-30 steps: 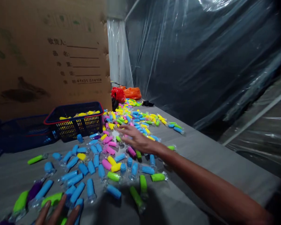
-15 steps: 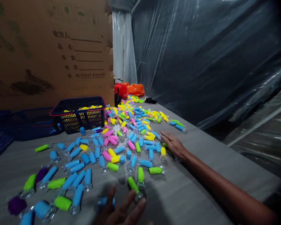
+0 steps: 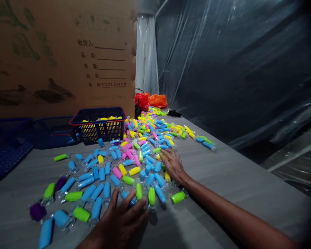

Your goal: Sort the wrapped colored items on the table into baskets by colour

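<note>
Many small coloured rolls in clear twisted wrappers, blue, green, yellow, pink and purple, lie spread over the grey table. My left hand (image 3: 123,216) is at the near edge of the spread, palm down with its fingers apart. Its fingertips are over a blue roll (image 3: 125,195) and close to a green roll (image 3: 139,190). Farther forward, my right hand (image 3: 175,167) lies flat against the right side of the pile, fingers stretched out. A yellow roll (image 3: 167,176) shows beside its palm; what lies under the fingers is partly hidden.
A dark blue basket (image 3: 102,133) with a red rim holds yellow rolls, and more blue baskets (image 3: 54,133) stand left of it. Behind is a large cardboard box (image 3: 67,69). Red and orange bags (image 3: 157,100) lie at the far end. Plastic sheeting (image 3: 223,69) hangs at right.
My right hand has swept left against the pile, bringing some rolls closer together. My left hand has moved forward to the near rolls. The view has turned slightly left.
</note>
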A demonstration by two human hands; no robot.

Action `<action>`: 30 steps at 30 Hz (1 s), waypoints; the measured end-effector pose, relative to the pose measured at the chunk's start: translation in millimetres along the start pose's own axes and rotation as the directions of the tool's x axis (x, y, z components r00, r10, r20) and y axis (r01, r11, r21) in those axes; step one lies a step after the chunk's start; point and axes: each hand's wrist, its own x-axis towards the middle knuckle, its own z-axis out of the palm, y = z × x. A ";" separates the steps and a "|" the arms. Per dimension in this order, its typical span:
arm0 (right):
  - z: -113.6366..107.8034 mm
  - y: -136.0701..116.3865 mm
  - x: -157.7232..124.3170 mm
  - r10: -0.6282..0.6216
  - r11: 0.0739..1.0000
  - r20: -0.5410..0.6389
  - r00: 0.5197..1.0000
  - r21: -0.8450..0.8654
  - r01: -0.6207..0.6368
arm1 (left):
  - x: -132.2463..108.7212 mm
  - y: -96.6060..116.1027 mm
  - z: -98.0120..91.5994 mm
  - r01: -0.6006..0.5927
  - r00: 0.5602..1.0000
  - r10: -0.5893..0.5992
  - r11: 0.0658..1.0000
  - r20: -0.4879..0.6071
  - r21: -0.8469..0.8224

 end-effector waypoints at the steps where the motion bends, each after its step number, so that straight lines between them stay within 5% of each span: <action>1: 2.8 -8.7 -2.4 -0.006 1.000 0.004 1.000 -0.006 0.006 | -4.5 -1.8 -1.6 0.021 1.000 -0.021 1.000 0.007 -0.004; 10: 19.8 -64.2 -6.5 0.046 0.999 0.042 0.998 0.011 -0.047 | -37.2 -5.1 -11.0 0.173 0.982 -0.166 0.982 -0.094 0.074; 16: 25.6 -70.8 -8.4 0.106 0.989 0.004 0.994 0.104 -0.106 | 12.5 35.8 -9.6 -0.093 0.950 0.108 0.994 -0.293 0.066; 19: 19.9 -68.1 -13.1 0.095 0.987 0.087 0.992 0.124 -0.105 | 37.0 44.1 -0.8 -0.157 0.934 0.176 0.984 -0.311 0.086; 25: -11.0 -62.7 -10.7 -0.156 0.980 0.144 0.977 0.148 0.134 | 34.6 29.5 -1.4 -0.148 0.974 0.148 0.989 -0.170 0.013; 30: -23.3 -91.9 -2.4 -0.551 0.817 0.227 0.803 0.344 0.463 | 6.5 13.0 7.7 -0.109 0.990 0.109 0.994 -0.091 0.002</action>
